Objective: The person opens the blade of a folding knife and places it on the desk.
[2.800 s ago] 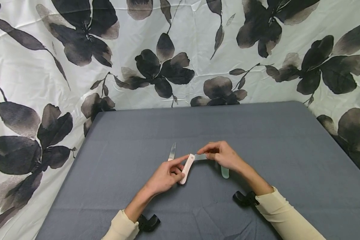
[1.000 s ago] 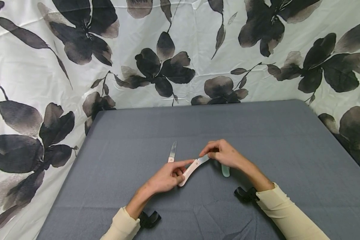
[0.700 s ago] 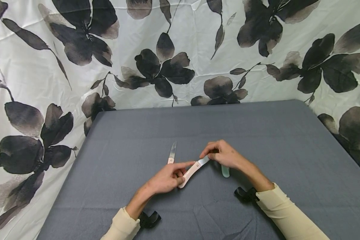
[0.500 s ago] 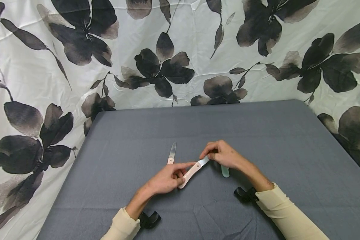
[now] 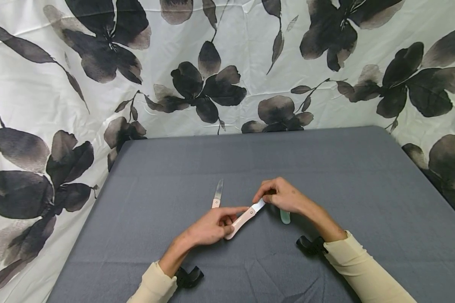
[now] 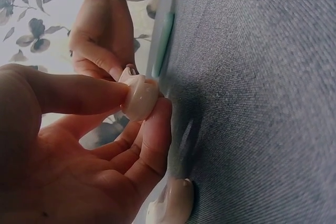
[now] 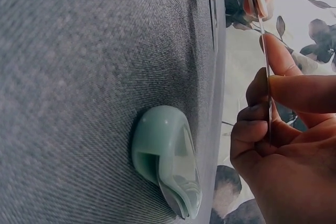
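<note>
In the head view, my left hand (image 5: 212, 227) holds the pale pink handle of a folding knife (image 5: 242, 224), its index finger stretched toward the pivot. My right hand (image 5: 282, 194) pinches the blade (image 7: 268, 69) between thumb and fingers; the fingers hide the blade's tip. Blade and handle run nearly in one line, raised off the cloth. A second pink knife (image 5: 218, 193) lies with its blade out, partly behind the left hand. Under the right hand rests a mint-green handled tool (image 7: 165, 135), with metal showing in its slot; it looks like a folded knife.
A grey cloth (image 5: 167, 168) covers the table. Behind it hangs a white curtain (image 5: 250, 25) with dark flowers. A black camera band sits at each wrist, below cream sleeves (image 5: 153, 282).
The held knife's blade has swung out from a bent angle to nearly straight with its handle. The handle has tilted further right. Lately the hands have hardly moved.
</note>
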Tool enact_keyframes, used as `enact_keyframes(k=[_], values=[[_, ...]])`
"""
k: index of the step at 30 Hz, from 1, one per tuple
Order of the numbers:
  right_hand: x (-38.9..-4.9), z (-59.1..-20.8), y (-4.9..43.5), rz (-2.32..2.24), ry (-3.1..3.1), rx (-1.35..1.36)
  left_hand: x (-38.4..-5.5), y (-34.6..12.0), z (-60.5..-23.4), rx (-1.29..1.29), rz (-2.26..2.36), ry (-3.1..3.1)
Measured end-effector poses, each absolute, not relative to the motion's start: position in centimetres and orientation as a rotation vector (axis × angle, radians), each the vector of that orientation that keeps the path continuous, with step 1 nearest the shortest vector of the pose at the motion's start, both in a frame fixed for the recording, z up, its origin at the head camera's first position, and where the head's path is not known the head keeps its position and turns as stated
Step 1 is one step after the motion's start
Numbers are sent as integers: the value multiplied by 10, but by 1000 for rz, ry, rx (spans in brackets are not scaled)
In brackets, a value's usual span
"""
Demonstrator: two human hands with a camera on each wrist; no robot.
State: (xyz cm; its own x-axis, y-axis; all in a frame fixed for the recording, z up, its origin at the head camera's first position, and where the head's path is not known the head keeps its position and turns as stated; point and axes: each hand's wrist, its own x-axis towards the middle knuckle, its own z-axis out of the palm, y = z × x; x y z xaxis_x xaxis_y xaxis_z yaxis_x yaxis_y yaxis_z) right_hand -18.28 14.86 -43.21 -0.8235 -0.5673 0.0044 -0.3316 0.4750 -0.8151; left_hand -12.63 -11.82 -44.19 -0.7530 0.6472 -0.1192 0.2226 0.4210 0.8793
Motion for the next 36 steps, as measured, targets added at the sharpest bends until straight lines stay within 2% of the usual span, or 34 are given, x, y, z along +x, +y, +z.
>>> enact_keyframes(k=[12,23,36], values=[[-191,-437,154,-1494,2405,-712,-127,-118,-446,729,1396,2190],[-196,-440,146,-1876,2120,-377,-122,-105,-451,607,1576,2136],[-192,-447,122,-2057,2198,-214,-114,-99,-457,640,1610,2186]])
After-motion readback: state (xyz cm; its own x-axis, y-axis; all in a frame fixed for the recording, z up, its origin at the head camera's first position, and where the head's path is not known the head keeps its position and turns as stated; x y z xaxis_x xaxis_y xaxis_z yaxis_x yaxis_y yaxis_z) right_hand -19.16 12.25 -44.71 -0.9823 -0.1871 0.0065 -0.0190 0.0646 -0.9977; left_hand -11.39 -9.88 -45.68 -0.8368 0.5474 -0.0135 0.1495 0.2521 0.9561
